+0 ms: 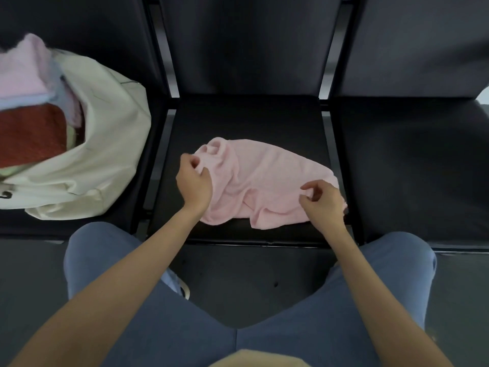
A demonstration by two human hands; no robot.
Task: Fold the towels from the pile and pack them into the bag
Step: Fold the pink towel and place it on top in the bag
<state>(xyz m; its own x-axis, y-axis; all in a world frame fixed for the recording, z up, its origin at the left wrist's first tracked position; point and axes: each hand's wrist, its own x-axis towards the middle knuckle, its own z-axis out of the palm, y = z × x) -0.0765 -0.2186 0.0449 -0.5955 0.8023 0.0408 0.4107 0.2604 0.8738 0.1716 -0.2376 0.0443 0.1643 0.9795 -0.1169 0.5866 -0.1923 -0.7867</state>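
We are pinching the crumpled pink towel [264, 178] with our left hand [194, 181] and right hand [321, 203] at the chair seat [251, 120] front edge. We should be spreading it flat before folding toward the bag [105, 128].

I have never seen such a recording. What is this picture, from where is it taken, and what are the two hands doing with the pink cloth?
There is no machine here. One camera, worn on a person's head, looks down at their own arms and knees. A crumpled pink towel lies on the middle black chair seat. The left hand pinches its left edge, and the right hand pinches its right edge. On the seat to the left stands a cream bag, open, with pink, light blue and red towels inside.
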